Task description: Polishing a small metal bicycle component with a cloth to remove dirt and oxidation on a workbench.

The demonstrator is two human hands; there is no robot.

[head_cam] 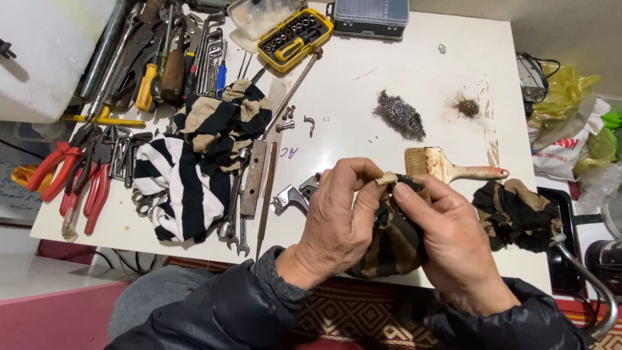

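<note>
My left hand (337, 223) and my right hand (447, 240) meet above the near edge of the white table (363, 78). Between them they grip a dark striped rag (392, 243). Its end is wrapped round a small thin part that is mostly hidden by my fingertips. A metal clamp-like piece (289, 196) lies just left of my left hand. A paintbrush with a wooden handle (450, 167) lies just beyond my right hand.
Black-and-white and tan striped cloths (194, 168) lie at left among spanners, files, red pliers (78, 178) and screwdrivers. A yellow socket case (295, 37) and a grey box (369, 16) sit at the back. Steel wool (402, 115) and another dark rag (515, 214) lie at right.
</note>
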